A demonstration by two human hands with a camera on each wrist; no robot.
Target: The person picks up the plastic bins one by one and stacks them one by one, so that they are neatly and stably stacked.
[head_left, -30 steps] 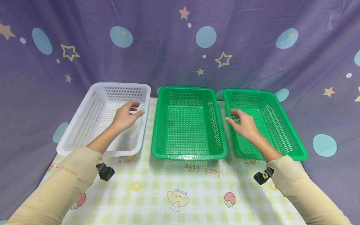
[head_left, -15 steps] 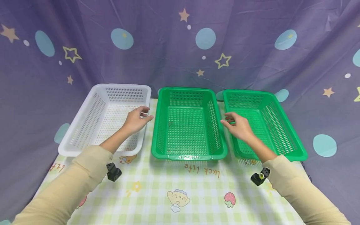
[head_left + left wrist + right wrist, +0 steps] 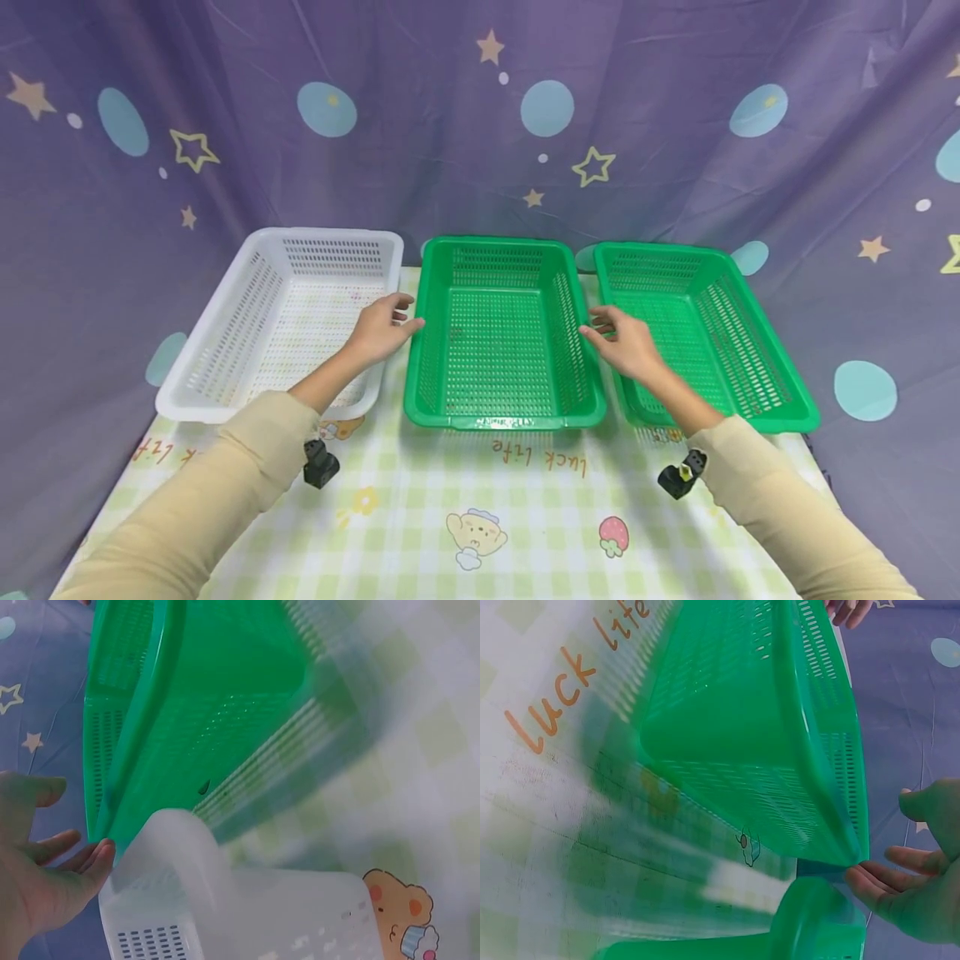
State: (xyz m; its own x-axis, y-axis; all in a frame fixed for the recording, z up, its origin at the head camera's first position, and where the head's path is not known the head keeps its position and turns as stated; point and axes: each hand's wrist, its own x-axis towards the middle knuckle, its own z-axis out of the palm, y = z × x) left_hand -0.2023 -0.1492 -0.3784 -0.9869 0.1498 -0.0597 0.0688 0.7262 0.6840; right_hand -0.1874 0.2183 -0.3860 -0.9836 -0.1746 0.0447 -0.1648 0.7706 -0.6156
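Between the two hands stands the middle green basket (image 3: 504,423), a perforated rectangular one. My left hand (image 3: 381,331) is at its left rim, thumb tip at the rim, fingers loosely bent, holding nothing; in the left wrist view the hand (image 3: 45,877) has its fingertips close to the green basket's rim (image 3: 142,712). At the right rim is my right hand (image 3: 626,343), fingers loosely bent and thumb toward the rim. In the right wrist view the fingertips of that hand (image 3: 915,877) are near the rim (image 3: 802,712); whether they touch cannot be told.
A white perforated basket (image 3: 168,392) stands on the left, under my left forearm. Another green basket (image 3: 772,342) stands on the right, beside my right forearm. The baskets sit on a green checked tablecloth (image 3: 540,508), with a purple patterned curtain (image 3: 450,125) behind.
Both hands have moved inward toward the middle green basket, the left one to the right from over the white basket, the right one to the left. The baskets stand where they were.
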